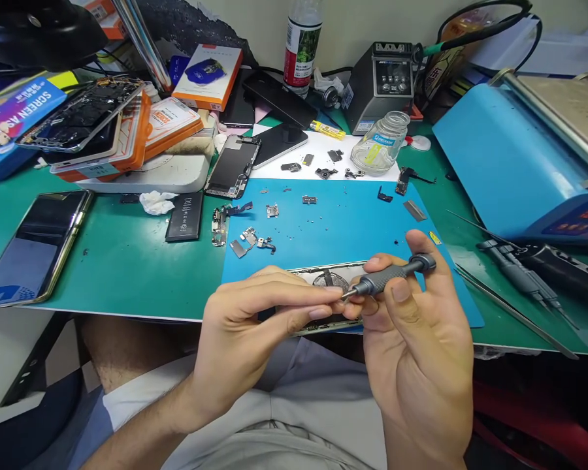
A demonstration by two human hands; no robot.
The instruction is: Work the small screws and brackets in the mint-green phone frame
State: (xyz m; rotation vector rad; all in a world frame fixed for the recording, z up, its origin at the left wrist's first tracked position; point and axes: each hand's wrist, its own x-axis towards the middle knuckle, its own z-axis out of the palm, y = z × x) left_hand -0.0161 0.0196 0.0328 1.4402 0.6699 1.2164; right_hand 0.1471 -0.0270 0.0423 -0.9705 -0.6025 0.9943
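Note:
My right hand (416,326) holds a small grey precision screwdriver (385,279), its fingers and thumb around the knurled handle and its tip pointing left. My left hand (259,326) is closed, with index finger and thumb drawn together right at the screwdriver's tip. Whatever lies between those fingertips is too small or hidden to make out. Beneath both hands is an opened phone housing (323,269) with a round coil inside, partly covered by the fingers. It lies at the front edge of a blue mat (294,251).
Small phone parts and screws dot the mat. A black battery (183,217), a phone screen (233,166) and a gold-edged phone (36,245) lie left. Tweezers (514,310) and a blue machine (514,150) are right. A glass jar (381,143) stands behind.

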